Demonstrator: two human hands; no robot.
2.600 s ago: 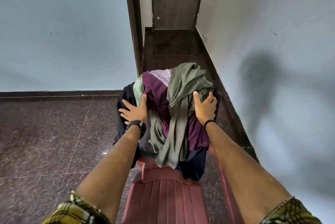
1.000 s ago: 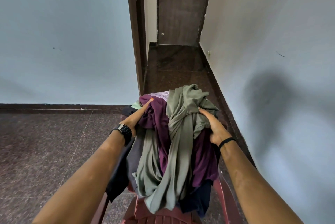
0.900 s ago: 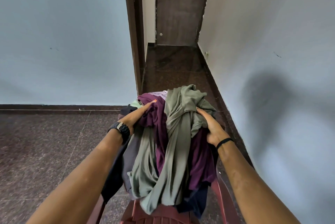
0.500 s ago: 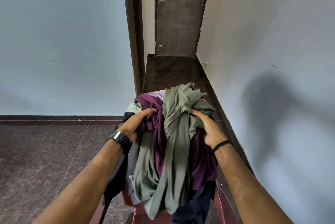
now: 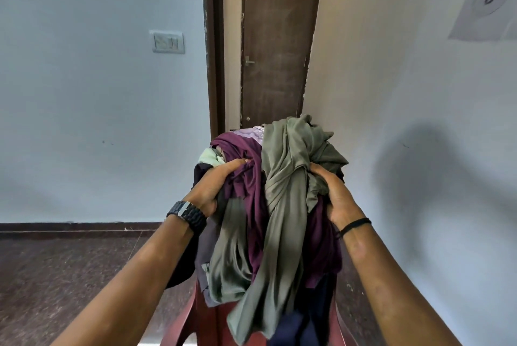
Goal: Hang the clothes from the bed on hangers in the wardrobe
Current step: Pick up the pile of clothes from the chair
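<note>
Both of my hands grip the tangled heap of olive-green, purple and dark cloth garments (image 5: 274, 205): my left hand (image 5: 215, 186) clutches the purple folds, my right hand (image 5: 333, 194) the olive ones. A moment ago this bundle lay lower on the dark red plastic chair (image 5: 181, 326); now I have raised it toward my chest, tails dangling over the seat. Carrying comes next, I judge; no wardrobe or hangers are in sight.

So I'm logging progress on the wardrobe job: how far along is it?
Early. Done: nothing hung; no hanger or wardrobe in view. In hand: the left hand and right hand grip the bundle of clothes, which hangs above a red chair. Left: carrying it off, sorting, then hanging every piece.
</note>
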